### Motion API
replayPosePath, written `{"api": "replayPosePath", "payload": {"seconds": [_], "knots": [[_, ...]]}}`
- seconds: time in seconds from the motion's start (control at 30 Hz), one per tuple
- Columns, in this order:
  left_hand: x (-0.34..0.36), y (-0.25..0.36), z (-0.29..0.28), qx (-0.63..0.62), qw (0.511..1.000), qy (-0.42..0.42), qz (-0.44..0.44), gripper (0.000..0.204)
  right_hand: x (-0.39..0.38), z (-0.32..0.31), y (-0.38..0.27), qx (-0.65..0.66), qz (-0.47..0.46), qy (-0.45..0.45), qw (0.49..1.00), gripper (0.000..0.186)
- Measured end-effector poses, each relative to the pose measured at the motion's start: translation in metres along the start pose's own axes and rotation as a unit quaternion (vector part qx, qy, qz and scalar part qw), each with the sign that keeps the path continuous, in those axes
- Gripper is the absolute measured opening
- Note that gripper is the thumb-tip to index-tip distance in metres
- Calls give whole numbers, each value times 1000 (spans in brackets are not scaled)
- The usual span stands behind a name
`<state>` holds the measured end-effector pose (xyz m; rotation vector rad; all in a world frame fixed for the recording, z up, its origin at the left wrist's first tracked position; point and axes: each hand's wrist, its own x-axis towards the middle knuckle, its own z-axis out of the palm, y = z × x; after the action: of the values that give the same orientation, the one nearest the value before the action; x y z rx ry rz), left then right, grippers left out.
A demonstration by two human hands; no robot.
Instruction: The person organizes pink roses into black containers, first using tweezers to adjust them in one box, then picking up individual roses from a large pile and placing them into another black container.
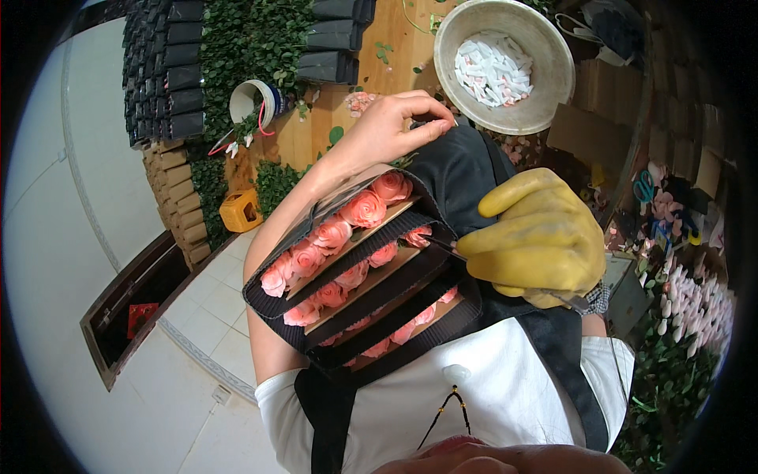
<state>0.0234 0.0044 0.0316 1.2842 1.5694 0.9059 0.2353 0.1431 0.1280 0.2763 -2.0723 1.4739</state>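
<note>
A bundle of pink roses (363, 208), layered in rows between dark corrugated sheets, lies against my chest in the crook of my left arm. Beyond its far edge is my bare left hand (399, 125), thumb and forefinger closed at the tips; whatever they pinch is too small to name. My right hand (541, 229), in a yellow rubber glove, is closed around slim metal tweezers (580, 303). Their dark tip reaches the rose (416, 236) at the bundle's right end. The glove hides most of the tool.
A round basin (442, 59) of white and pinkish pieces stands ahead. Stacked dark-wrapped bundles (185, 67) with green leaves are at far left, near a tipped white bucket (243, 101) and a yellow crate (239, 211). Cardboard (588, 138) and pale-sleeved buds (691, 304) are at right.
</note>
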Motion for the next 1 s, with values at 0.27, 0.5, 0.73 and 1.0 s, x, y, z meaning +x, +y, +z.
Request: {"api": "replayPosePath", "payload": {"seconds": [0.27,0.5,0.73,1.0], "knots": [[-2,2,3,-3,1000,-2,-27,14,-1,6,-3,-22,-1,-21,1000,25],[-4,2,2,-24,998,-17,-54,16,-1,6,4,-15,-13,-37,999,25],[-1,2,0,7,999,-19,-46,20,-1,3,8,12,-17,-46,999,26],[-11,1,-2,-4,997,-6,-82,20,-1,6,26,84,-28,-83,993,26]]}}
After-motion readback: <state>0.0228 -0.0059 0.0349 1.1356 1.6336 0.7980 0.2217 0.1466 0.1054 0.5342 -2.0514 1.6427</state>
